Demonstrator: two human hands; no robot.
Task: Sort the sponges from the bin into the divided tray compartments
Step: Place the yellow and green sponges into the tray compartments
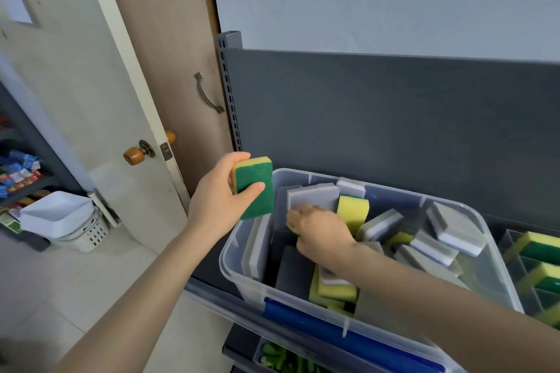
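Gripping a green-faced sponge (254, 188), the left hand (218, 200) hovers beside the bin (230, 254).

The divided tray (521, 263) runs off the right edge, so only its nearest compartments show. The right hand (321, 233) has its fingertips sunk among sponges in the bin (242, 278); whether they grip anything cannot be told. Coloured packets (21, 172) on the left shelf are too blurred to identify, and green items (281, 357) below the bin are cut by the bottom edge.
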